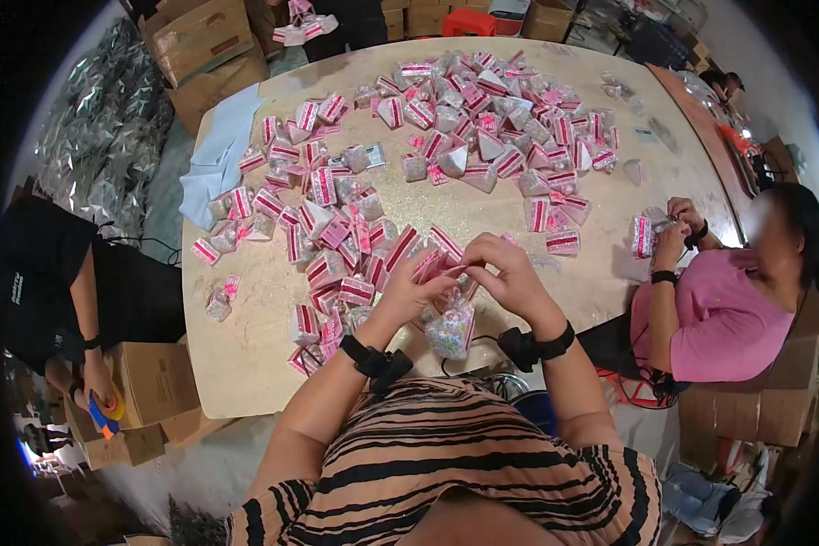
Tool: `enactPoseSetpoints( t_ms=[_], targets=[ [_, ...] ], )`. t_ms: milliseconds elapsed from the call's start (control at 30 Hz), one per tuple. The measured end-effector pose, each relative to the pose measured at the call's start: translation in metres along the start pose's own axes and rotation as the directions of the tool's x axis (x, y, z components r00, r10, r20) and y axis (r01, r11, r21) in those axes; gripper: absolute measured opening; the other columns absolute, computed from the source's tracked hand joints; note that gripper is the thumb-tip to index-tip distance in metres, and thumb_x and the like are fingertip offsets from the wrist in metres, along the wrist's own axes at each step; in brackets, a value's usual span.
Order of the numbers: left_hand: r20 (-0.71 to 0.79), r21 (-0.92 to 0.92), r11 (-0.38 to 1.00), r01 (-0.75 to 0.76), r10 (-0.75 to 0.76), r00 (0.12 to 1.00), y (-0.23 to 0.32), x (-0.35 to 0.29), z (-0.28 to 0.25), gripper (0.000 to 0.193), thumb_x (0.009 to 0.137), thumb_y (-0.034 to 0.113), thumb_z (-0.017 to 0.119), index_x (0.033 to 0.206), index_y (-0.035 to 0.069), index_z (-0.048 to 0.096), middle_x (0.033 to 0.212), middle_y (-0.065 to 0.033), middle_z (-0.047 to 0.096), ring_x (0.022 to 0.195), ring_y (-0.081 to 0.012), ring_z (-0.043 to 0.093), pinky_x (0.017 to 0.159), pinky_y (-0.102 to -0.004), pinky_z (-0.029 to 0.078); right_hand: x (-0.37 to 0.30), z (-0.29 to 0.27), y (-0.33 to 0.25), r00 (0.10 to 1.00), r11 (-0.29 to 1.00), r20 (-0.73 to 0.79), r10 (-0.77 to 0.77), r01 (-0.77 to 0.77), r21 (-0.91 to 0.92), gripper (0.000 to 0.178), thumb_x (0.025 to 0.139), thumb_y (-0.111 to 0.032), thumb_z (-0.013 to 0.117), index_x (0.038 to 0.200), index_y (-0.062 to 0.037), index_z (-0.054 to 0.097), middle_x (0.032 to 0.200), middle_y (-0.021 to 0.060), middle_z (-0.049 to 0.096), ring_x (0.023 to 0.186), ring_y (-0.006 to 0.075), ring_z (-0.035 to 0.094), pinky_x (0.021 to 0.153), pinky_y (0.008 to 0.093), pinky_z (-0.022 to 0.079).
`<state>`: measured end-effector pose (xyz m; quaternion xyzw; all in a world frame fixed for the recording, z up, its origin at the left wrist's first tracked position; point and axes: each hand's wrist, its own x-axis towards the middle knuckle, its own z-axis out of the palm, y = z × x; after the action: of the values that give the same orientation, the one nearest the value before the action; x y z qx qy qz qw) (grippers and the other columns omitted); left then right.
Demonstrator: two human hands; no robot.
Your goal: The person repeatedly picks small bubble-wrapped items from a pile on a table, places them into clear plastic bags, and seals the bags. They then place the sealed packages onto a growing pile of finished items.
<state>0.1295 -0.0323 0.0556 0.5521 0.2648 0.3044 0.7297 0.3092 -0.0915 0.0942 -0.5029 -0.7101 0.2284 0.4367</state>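
Observation:
At the near edge of the table both my hands work close together at the pink top of a glittery cake-slice-shaped ornament (450, 333), which hangs below my fingers. My left hand (417, 296) is closed, its thumb and fingers pinching the pink strip. Thumb and forefinger of my right hand (510, 278) also press together at the end of that strip. Exactly what lies between the fingertips is partly hidden. Just beyond my left hand is a pile of similar white wedges with pink-red bands (324, 268).
A larger heap of wedges (482, 118) covers the far table (246, 364). On the right, a person in a pink top (733, 318) handles one wedge. At left, a person in black holds a tape dispenser (107, 417) over a cardboard box (159, 378). A pale blue cloth (218, 155) lies at the left edge.

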Motion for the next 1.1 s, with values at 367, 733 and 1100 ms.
enactPoseSetpoints(
  t_ms=[367, 733, 1100],
  targets=[
    [0.148, 0.293, 0.931, -0.218, 0.182, 0.972, -0.01, 0.001, -0.015, 0.07, 0.086, 0.063, 0.04, 0.108, -0.001, 0.057, 0.091, -0.008, 0.06, 0.087, -0.0153, 0.056, 0.075, -0.0283, 0.044, 0.0, 0.008, -0.001, 0.995, 0.993, -0.034, 0.096, -0.093, 0.077, 0.013, 0.076, 0.0, 0.063, 0.089, 0.0014, 0.062, 0.079, 0.0085, 0.058, 0.07, 0.0168, 0.058, 0.063, 0.0273, 0.045],
    [0.077, 0.37, 0.929, 0.019, -0.051, 0.996, -0.038, 0.013, -0.017, 0.079, 0.091, 0.063, 0.015, 0.101, -0.002, 0.06, 0.083, -0.0073, 0.063, 0.069, -0.0144, 0.056, 0.064, -0.0291, 0.047, -0.003, 0.012, 0.002, 0.985, 0.977, -0.008, 0.17, -0.168, 0.13, 0.012, 0.074, -0.001, 0.065, 0.085, 0.0013, 0.061, 0.079, 0.0086, 0.058, 0.07, 0.0164, 0.058, 0.063, 0.027, 0.046],
    [0.018, 0.031, 0.979, 0.203, -0.203, 0.979, -0.059, -0.003, -0.013, 0.064, 0.096, 0.053, 0.019, 0.112, -0.001, 0.051, 0.093, -0.0091, 0.06, 0.076, -0.0141, 0.06, 0.062, -0.0258, 0.049, -0.007, 0.048, 0.038, 0.972, 0.943, -0.048, 0.228, -0.208, 0.259, 0.015, 0.072, -0.007, 0.069, 0.082, 0.0, 0.06, 0.08, 0.0094, 0.054, 0.073, 0.0193, 0.055, 0.063, 0.0284, 0.044]
  ],
)
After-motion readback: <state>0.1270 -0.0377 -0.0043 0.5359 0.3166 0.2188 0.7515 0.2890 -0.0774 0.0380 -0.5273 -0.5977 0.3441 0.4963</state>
